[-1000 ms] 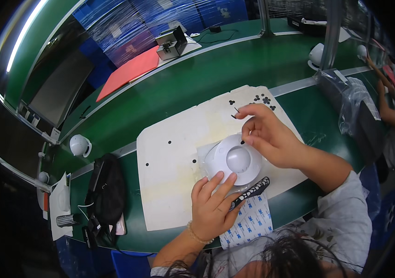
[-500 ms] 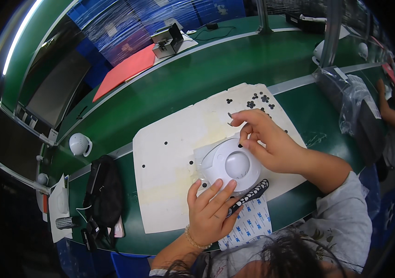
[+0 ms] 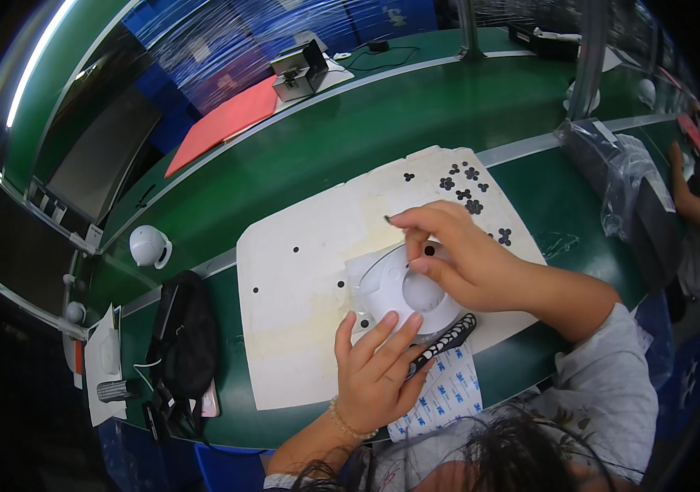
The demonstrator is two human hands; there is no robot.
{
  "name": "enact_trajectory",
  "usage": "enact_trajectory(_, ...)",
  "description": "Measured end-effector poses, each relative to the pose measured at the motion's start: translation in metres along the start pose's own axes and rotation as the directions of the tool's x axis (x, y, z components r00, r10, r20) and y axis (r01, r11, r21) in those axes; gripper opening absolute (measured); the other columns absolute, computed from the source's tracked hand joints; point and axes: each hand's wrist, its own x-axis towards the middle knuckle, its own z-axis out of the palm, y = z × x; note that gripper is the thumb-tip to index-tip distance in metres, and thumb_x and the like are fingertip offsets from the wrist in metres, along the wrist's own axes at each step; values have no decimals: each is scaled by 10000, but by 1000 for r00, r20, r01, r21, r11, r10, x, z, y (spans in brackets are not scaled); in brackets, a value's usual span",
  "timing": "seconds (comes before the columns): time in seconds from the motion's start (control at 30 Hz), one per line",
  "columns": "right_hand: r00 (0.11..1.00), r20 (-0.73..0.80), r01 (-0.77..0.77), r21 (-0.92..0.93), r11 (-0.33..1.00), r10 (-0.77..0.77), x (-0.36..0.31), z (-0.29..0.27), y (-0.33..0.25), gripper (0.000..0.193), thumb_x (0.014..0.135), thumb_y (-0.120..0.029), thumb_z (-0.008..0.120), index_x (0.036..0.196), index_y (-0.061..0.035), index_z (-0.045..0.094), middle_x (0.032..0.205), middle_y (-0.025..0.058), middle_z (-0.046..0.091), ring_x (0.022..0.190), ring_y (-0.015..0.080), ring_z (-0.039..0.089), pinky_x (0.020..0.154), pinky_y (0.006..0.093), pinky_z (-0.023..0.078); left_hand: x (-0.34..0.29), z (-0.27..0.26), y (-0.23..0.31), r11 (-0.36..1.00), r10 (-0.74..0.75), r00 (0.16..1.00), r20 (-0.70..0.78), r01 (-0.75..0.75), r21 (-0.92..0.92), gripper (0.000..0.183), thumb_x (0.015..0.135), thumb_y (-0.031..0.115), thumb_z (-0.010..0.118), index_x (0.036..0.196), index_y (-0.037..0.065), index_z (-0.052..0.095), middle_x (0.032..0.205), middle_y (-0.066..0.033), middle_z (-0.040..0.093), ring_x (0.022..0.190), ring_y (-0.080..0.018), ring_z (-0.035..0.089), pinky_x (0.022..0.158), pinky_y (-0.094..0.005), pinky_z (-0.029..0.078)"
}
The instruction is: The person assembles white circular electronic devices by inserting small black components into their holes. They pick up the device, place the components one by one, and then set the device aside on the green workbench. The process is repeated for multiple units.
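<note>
A white round device (image 3: 454,309) with a raised dome lies on clear plastic film at the middle of a pale board. My left hand (image 3: 374,369) rests spread fingertips on its near edge and keeps a black strip with pale round spots (image 3: 446,338) between forefinger and thumb. Bent over the device's far side is my right hand (image 3: 456,254). A dark bit sticks to its stretched fingertip; another dark speck shows at the thumb tip, where the fingers pinch together. Through the gap in that hand, a round black pad (image 3: 429,250) shows on the white surface.
Black pad clusters (image 3: 473,207) and a few single pads lie on the pale board (image 3: 284,344). A printed backing sheet (image 3: 448,402) sits near me. To the left are a black bag (image 3: 190,336) and a white dome-shaped device (image 3: 149,246); at right, a plastic-wrapped dark box (image 3: 637,205).
My right hand has shifted a little to the left and over the device, uncovering more black pad clusters. The left hand stays on the device with the strip.
</note>
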Motion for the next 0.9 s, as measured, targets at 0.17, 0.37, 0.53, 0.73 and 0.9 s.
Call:
enact_trajectory(0.17,996,68,-61,81,995,56,6,7,-4,446,798,-6,512,1228,-43,397,876,76,540,908,254,470,901,381,291,0,1,0,1000,7,1000,-8,-7,3,161,685,150,686,825,79,649,1194,-49,558,1174,-232,423,1002,-506,219)
enact_trajectory(0.37,997,52,-57,36,998,55,7,11,-5,441,789,-8,517,1217,-46,419,863,74,549,888,261,488,897,385,301,0,0,0,1000,7,1000,-11,-7,-2,155,686,153,681,815,74,651,1192,-50,559,1173,-235,425,1002,-509,219)
enact_trajectory(0.53,997,38,76,-248,966,-68,1,12,-7,429,765,-36,553,1186,-67,479,886,47,569,950,217,512,929,410,284,1,1,-1,1000,14,1000,-13,-14,-4,159,680,143,682,818,72,650,1192,-50,559,1174,-236,424,1000,-515,218)
enact_trajectory(0.73,989,21,138,-487,862,-146,-11,1,-23,295,749,-97,601,1043,-109,586,1110,85,549,1168,247,423,976,462,233,0,0,-2,1000,18,1000,-23,-18,0,182,676,138,683,841,71,645,1207,-57,546,1174,-243,424,999,-513,224)
enact_trajectory(0.9,999,1,33,-104,994,-33,-33,-2,-14,91,790,-168,595,862,-112,600,1287,143,418,1267,372,269,993,498,194,-1,4,-3,994,-21,998,-63,14,-109,228,663,135,696,871,62,641,1249,-177,485,1172,-308,413,996,-509,235)
